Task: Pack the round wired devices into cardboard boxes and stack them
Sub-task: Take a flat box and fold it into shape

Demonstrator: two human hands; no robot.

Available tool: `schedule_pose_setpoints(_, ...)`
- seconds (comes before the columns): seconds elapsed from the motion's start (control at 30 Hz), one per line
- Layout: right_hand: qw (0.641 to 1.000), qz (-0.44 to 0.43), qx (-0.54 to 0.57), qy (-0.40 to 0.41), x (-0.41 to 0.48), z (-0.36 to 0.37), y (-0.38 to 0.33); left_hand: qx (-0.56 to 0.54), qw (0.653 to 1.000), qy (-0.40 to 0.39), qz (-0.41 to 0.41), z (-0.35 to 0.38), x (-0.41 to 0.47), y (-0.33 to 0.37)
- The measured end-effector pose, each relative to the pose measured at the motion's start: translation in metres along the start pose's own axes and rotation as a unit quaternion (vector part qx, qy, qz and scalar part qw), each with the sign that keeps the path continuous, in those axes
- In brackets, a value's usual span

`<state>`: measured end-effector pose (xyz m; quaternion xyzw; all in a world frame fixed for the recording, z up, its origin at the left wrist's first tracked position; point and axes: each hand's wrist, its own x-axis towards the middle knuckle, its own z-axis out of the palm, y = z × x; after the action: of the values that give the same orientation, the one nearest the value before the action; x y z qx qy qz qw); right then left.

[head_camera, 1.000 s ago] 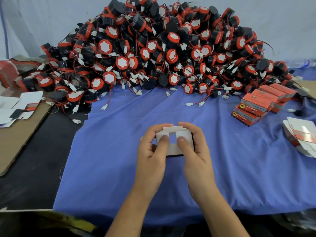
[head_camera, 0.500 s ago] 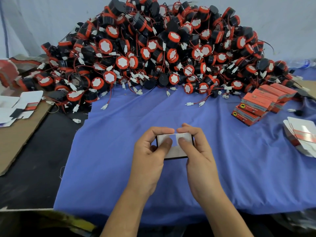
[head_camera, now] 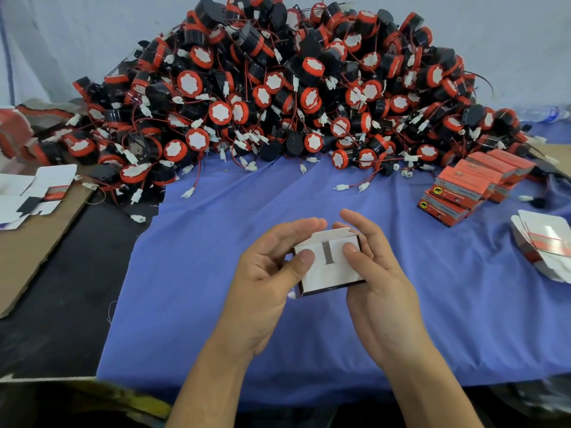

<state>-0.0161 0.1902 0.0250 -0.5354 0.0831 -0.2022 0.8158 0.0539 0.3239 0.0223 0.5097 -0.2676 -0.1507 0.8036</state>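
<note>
I see my left hand (head_camera: 265,273) and right hand (head_camera: 380,279) both gripping one small cardboard box (head_camera: 327,267) at the centre of the frame, just above the blue cloth (head_camera: 191,273). Each thumb presses a white side flap flat and the fingers curl round the back. The box is a shallow rectangle with a matte white inside and dark edges. Its tuck flap stands up at the top, and a narrow grey gap shows between the two side flaps. I cannot tell what is inside. The cloth is soft and lightly creased, draped over a black tabletop (head_camera: 61,304). Across the top of the frame rises a big heap of round devices (head_camera: 278,88), black plastic drums with orange rims and white faces, tangled in thin red wires that end in white plugs. At the right, below the heap, closed orange boxes (head_camera: 457,186) lie in leaning rows. Further right sits a bundle of flat unfolded cartons (head_camera: 543,245) banded in red. At the left edge more flat white cartons (head_camera: 34,193) rest on a brown cardboard sheet (head_camera: 27,257).
</note>
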Motion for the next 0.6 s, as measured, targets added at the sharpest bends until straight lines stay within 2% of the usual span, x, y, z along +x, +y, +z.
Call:
schedule_pose_setpoints(0.13, 0.996, -0.013, -0.092, 0.003, -0.003, 0.001, 0.002, 0.083, 0.996, 0.024, 0.017, 0.003, 0.0, 0.001)
schedule_pose_setpoints(0.27, 0.993, -0.016, -0.119, 0.017, -0.004, 0.002, 0.002, 0.091, 0.995, 0.039, 0.02, 0.002, -0.002, 0.0)
schedule_pose_setpoints(0.37, 0.998, 0.001, -0.064, 0.009, -0.004, 0.002, -0.004, 0.077, 0.995, 0.066, 0.016, 0.0, -0.002, -0.001)
schedule_pose_setpoints(0.6, 0.999, 0.034, 0.037, 0.017, -0.006, 0.011, -0.009, 0.065, 0.995, 0.077, -0.001, 0.009, -0.01, 0.003)
